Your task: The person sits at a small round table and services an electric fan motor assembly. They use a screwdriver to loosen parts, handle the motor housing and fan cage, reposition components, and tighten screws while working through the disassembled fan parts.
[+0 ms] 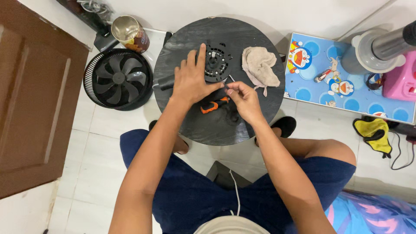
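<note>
Down on the round black worktop [255, 47], the left hand [193, 80] lies spread, fingers on the black motor housing [216, 63]. Just beside it, the right hand [243, 97] pinches a thin wire [231, 79], above an orange-handled tool [213, 105]. A rag [260, 65] lies near.

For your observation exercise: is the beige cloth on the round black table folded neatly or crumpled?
Crumpled. The beige cloth lies in a loose, creased heap on the round black table, with uneven edges and no flat folds.
</note>
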`<control>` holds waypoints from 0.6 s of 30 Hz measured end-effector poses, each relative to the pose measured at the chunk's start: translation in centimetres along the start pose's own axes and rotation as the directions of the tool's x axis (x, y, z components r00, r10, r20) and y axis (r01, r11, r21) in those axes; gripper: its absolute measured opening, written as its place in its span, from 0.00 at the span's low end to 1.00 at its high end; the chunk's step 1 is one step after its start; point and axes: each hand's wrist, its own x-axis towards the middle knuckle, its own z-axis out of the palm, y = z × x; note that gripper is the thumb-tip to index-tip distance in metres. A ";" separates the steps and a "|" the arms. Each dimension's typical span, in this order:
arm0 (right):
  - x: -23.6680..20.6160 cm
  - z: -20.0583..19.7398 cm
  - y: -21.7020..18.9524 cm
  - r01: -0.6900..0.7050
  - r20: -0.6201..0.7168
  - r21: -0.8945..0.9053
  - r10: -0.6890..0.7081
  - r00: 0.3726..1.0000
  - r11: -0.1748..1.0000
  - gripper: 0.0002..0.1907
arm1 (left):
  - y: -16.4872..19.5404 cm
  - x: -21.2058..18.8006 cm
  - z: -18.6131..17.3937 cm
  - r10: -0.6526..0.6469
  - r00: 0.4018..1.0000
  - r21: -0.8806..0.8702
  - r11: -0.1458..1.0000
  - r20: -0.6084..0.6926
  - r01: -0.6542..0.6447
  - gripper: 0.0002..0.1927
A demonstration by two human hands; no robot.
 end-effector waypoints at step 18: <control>-0.6 -5.0 0.2 0.037 -0.152 0.051 -0.029 0.988 0.998 0.08 | 0.5 -7.2 5.9 0.331 0.943 0.066 0.942 -0.014 -0.330 0.24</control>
